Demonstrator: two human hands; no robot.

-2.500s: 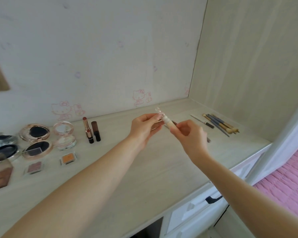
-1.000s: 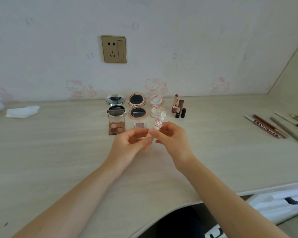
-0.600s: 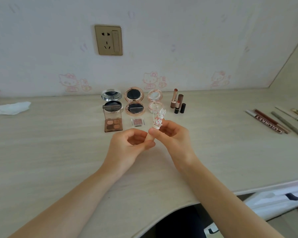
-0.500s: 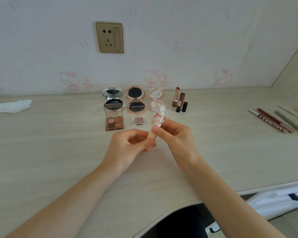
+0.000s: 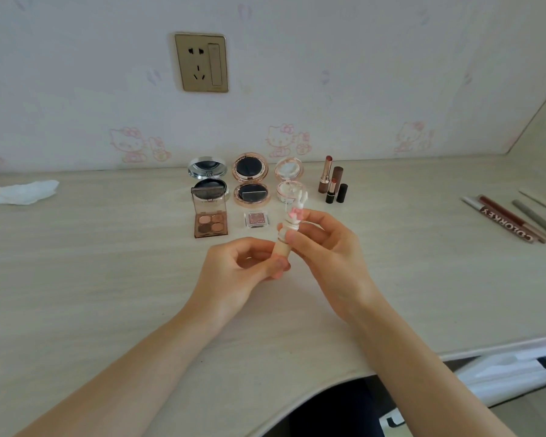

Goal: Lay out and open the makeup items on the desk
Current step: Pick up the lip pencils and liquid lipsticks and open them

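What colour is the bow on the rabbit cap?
Pink, on the white rabbit cap held in both hands; head view.

We see two bare forearms coming in from the bottom of the frame — one from the lower left, one from the lower right — narrowing to the wrists near the centre. No sleeve, cuff, watch, bracelet or ring shows on either. The left hand (image 5: 240, 266) and the right hand (image 5: 325, 247) are gloveless, with short, unpainted nails as far as we can tell. At the bottom edge, between the arms, there is a dark patch — possibly clothing, though we cannot tell what it is.
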